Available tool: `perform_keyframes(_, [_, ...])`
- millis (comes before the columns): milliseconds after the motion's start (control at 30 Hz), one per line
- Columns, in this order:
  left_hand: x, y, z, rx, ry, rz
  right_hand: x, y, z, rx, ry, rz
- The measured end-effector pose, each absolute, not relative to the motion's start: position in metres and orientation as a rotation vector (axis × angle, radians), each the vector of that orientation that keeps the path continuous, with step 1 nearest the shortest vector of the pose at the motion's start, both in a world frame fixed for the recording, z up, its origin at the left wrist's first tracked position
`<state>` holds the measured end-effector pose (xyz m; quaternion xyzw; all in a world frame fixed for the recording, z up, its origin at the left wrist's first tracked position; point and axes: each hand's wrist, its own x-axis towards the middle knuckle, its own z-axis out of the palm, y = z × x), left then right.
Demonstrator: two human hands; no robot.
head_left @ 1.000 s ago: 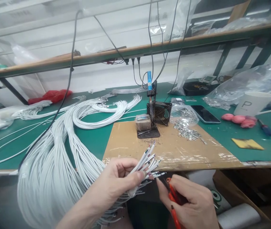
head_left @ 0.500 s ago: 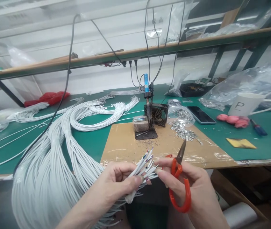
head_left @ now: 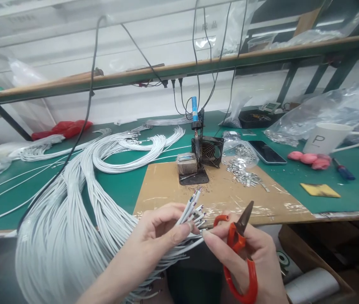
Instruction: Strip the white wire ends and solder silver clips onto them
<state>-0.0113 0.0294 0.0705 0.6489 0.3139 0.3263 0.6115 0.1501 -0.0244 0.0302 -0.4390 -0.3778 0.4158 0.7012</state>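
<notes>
My left hand [head_left: 154,240] is closed around a small bunch of white cable ends [head_left: 189,211], their tips fanned upward and showing coloured wires. Inside my right hand [head_left: 252,253] sits a pair of scissors [head_left: 236,237] with red-orange handles, the dark blades pointing up and away. My right thumb and forefinger also pinch the end of one white cable beside the bunch. A thick bundle of white cables [head_left: 68,219] drapes off the bench edge to the left of my hands; further cable ends hang below my left hand.
A soldering iron [head_left: 194,112] stands in its holder before a small black fan [head_left: 212,152], on brown cardboard [head_left: 163,190]. Small metal pieces [head_left: 242,169] are heaped nearby. Rightward lie a phone [head_left: 267,152], a white mug [head_left: 327,139], a screwdriver [head_left: 344,169] and a yellow sponge [head_left: 320,190].
My right hand has moved slightly down, the scissors tilting further right. The pinched cable now extends apart from the bunch, and the bunch's tips stand more upright in my left hand.
</notes>
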Motion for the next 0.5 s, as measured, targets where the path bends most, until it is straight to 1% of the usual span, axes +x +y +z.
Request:
perform_keyframes(167, [-0.006,0.027,0.068,1.589,0.814,0.838,0.145,-0.025,0.028,-1.019,-0.777,0.925])
perform_keyframes(367, [-0.004,0.019,0.064,1.443,0.801,0.643,0.14,-0.025,0.025,-0.981,-0.644,1.021])
perform_keyframes(500, [-0.001,0.016,0.066,1.457,0.848,0.677,0.142,-0.021,0.015,-0.947,-0.586,1.046])
